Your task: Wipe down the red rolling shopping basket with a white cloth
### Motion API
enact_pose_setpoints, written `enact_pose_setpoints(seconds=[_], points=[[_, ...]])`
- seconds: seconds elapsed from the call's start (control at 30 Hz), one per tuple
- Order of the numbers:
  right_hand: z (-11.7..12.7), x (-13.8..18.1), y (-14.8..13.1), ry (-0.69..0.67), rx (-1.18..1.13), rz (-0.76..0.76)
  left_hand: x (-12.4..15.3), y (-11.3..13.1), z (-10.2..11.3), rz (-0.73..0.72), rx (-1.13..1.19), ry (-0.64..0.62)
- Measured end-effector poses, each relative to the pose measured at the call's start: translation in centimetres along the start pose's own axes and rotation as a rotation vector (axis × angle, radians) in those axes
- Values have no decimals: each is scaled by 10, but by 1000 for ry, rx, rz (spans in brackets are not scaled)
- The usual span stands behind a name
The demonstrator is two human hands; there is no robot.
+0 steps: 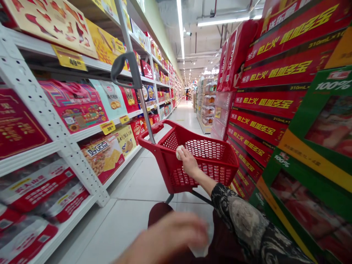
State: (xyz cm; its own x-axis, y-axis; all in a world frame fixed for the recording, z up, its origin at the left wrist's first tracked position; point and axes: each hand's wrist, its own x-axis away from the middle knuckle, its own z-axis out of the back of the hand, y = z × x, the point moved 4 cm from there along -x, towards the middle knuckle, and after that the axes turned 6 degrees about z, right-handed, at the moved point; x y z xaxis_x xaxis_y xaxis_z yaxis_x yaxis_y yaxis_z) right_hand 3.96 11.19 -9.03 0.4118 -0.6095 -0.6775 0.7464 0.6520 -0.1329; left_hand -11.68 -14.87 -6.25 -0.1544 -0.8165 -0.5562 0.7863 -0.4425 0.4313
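Right hand (188, 161) pinching small white wad (179, 151) against rigid, light plastic basket (217, 161) rim; left hand (170, 236) blurred, grip unclear.

Supermarket aisle, pale tiled floor (132, 205) running from lower centre to a vanishing point mid-frame.

Left of frame: white metal shelving (59, 141), perforated upright slanting across. Upper shelf carries flat yellow gift boxes (52, 22); middle shelf red and patterned boxes (78, 110); lower shelf a biscuit box (103, 156) with pictured crackers. Bottom left, blurred red-and-white packets (35, 190). Yellow price tags (107, 127) clipped to shelf edges.

Right of frame: tall stack of red drink cartons (264, 102) with yellow lettering, marked 310mL. Further right, green cartons (321, 121) printed "100%".

Top centre: strip ceiling lights (180, 29), exposed pipes. Far aisle: more stacked goods (207, 106), too small to read.
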Motion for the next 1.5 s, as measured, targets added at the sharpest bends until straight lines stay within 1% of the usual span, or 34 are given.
enact_pose_setpoints(seconds=[0.07,0.13,0.17,0.2,0.23,0.3,0.37,0.4,0.47,0.6,0.77,0.9,0.97,1.03,1.13,1.2,1.27,1.3,1.37,1.5], points=[[14,26,22,44,11,-27,-75,11,-4,-51,-71,-104],[28,51,45,76,47,-72,-145,7,-16,-44,-152,-122],[34,63,55,95,71,-98,-172,-1,-24,-15,-218,-110],[39,72,63,108,94,-118,-194,-13,-34,30,-305,-100],[42,79,68,118,112,-128,-209,-26,-44,67,-392,-109],[45,88,73,120,133,-122,-224,-53,-62,107,-527,-153],[44,90,74,115,139,-103,-225,-74,-74,123,-608,-191],[43,90,75,113,144,-98,-223,-80,-77,112,-633,-192],[44,93,79,115,161,-100,-218,-85,-78,96,-666,-170],[55,112,102,135,191,-133,-206,-75,-75,73,-693,-115],[75,141,145,198,225,-202,-187,-64,-76,35,-678,-70],[77,142,169,188,250,-254,-177,-60,-80,34,-665,-50],[73,133,169,188,263,-286,-176,-58,-84,34,-669,-48],[63,120,157,165,250,-274,-176,-55,-87,49,-678,-49],[41,93,120,101,171,-167,-178,-51,-91,87,-689,-58],[27,76,95,86,121,-103,-180,-48,-92,107,-686,-67],[18,65,80,93,88,-75,-181,-45,-92,119,-680,-77],[17,62,79,99,77,-71,-181,-44,-93,124,-679,-82],[19,63,88,103,72,-91,-181,-40,-94,129,-682,-95],[34,77,128,114,104,-195,-178,-32,-99,105,-667,-117]])
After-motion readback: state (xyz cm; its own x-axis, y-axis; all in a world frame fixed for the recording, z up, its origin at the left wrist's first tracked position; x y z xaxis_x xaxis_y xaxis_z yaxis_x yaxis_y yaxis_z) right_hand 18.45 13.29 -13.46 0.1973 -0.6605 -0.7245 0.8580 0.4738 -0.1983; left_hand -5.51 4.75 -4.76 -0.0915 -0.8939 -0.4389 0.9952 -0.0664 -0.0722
